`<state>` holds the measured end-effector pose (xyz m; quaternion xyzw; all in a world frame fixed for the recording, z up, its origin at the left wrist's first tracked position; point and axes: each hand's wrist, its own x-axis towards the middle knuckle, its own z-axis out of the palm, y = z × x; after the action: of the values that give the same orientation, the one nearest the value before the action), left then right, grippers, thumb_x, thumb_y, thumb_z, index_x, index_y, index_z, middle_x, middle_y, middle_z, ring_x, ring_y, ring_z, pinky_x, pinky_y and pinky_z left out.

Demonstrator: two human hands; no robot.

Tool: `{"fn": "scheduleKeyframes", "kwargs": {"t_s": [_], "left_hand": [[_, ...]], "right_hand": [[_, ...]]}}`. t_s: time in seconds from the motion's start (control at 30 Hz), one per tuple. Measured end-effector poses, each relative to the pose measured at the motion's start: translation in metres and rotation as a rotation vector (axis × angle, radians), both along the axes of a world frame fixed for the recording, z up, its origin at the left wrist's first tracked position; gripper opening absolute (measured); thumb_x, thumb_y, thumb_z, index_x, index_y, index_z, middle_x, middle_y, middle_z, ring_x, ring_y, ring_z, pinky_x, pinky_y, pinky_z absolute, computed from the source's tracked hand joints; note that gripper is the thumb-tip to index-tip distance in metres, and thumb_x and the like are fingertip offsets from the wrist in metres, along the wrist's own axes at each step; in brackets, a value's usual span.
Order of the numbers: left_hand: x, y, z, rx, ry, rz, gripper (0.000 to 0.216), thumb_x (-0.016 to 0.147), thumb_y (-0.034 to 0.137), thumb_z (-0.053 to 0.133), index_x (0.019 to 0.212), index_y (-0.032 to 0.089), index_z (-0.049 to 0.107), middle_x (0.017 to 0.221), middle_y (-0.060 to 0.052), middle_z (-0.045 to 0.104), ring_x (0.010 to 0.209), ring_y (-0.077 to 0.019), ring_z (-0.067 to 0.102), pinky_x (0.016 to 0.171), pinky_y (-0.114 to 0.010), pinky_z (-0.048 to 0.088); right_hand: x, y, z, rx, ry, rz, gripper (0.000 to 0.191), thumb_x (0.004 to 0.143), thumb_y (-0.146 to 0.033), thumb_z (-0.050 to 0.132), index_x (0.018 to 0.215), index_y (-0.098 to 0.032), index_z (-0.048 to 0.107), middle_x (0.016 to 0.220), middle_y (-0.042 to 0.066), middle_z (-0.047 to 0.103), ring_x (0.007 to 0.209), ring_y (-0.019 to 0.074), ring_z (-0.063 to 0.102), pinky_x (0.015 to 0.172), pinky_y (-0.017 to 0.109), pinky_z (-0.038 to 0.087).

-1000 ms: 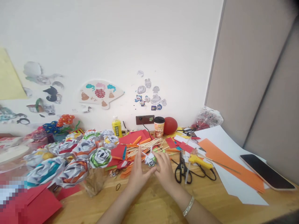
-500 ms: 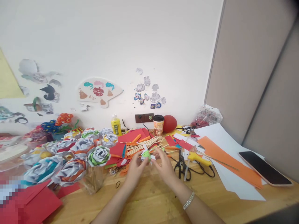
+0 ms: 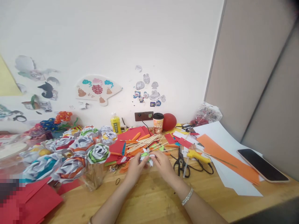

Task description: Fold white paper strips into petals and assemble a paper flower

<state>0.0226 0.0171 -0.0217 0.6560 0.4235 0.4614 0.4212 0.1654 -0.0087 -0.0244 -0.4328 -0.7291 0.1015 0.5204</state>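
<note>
Between my hands, just above the table, is a small folded paper flower (image 3: pixel 145 155) in white and green. My left hand (image 3: pixel 136 165) pinches its left side, with thumb and fingers closed on the paper. My right hand (image 3: pixel 163 163) grips the right side, its fingertips pressed to a white fold. The fingers cover part of the flower. Behind it lies a pile of thin wooden sticks (image 3: pixel 142 142). Right of my right hand are black scissors (image 3: pixel 179 164) and a yellow glue gun (image 3: pixel 198 156) with a black cord.
Finished paper roses (image 3: pixel 98 153) crowd the left in clear holders. Red paper (image 3: pixel 44 199) lies front left, white sheets (image 3: pixel 225 174) and orange paper (image 3: pixel 230 161) right, beside a phone (image 3: pixel 263 165). A lidded cup (image 3: pixel 158 124), yellow bottle (image 3: pixel 115 123) and red balloon (image 3: pixel 169 121) stand by the wall.
My right hand has moved in from slightly apart to hold the paper flower's right side. The flower now shows more white folds around its green part. The view has shifted slightly.
</note>
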Motion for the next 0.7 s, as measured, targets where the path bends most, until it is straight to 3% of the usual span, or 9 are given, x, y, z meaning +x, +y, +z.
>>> {"fn": "scheduleKeyframes", "kwargs": {"t_s": [0.1,0.23,0.43,0.5,0.7], "left_hand": [[0.0006,0.0017,0.0017,-0.105,-0.076,-0.004,0.038,0.066,0.050,0.058,0.079,0.015,0.052,0.063,0.001,0.059,0.052,-0.0167,0.059,0.050,-0.030,0.050],[-0.0006,0.0036,0.0022,-0.251,-0.143,-0.012,0.047,0.063,0.053,0.059,0.089,0.018,0.041,0.051,0.005,0.057,0.039,-0.0163,0.057,0.041,-0.029,0.047],[0.0000,0.0013,0.0022,-0.251,-0.096,-0.047,0.044,0.068,0.057,0.052,0.090,0.022,0.038,0.039,0.009,0.052,0.031,-0.0150,0.053,0.032,-0.023,0.042],[0.0019,-0.0003,0.0022,-0.256,-0.077,-0.090,0.045,0.066,0.058,0.055,0.088,0.021,0.041,0.041,0.007,0.053,0.033,-0.0147,0.054,0.034,-0.023,0.043],[0.0040,-0.0032,0.0040,-0.242,-0.117,-0.144,0.041,0.066,0.056,0.056,0.080,0.019,0.047,0.044,0.006,0.055,0.039,-0.0145,0.056,0.040,-0.025,0.046]], "right_hand": [[0.0019,-0.0010,0.0009,0.006,0.003,-0.013,0.019,0.086,-0.023,0.045,0.102,-0.019,0.055,0.091,0.005,0.061,0.084,0.0158,0.056,0.075,0.028,0.045],[0.0052,-0.0045,0.0047,0.069,-0.178,0.027,0.024,0.080,-0.031,0.056,0.102,-0.020,0.056,0.090,0.005,0.060,0.084,0.0179,0.054,0.074,0.030,0.044],[0.0039,-0.0048,0.0049,0.075,-0.241,0.086,0.024,0.079,-0.029,0.057,0.101,-0.020,0.057,0.094,0.005,0.060,0.089,0.0189,0.054,0.077,0.031,0.044],[0.0027,-0.0033,0.0026,0.061,-0.217,0.067,0.013,0.082,-0.021,0.051,0.094,-0.020,0.058,0.089,0.005,0.061,0.085,0.0178,0.055,0.075,0.030,0.044],[0.0005,-0.0021,-0.0014,0.117,-0.146,0.094,0.017,0.085,-0.013,0.042,0.089,-0.020,0.057,0.087,0.005,0.061,0.083,0.0166,0.055,0.075,0.030,0.045]]}}
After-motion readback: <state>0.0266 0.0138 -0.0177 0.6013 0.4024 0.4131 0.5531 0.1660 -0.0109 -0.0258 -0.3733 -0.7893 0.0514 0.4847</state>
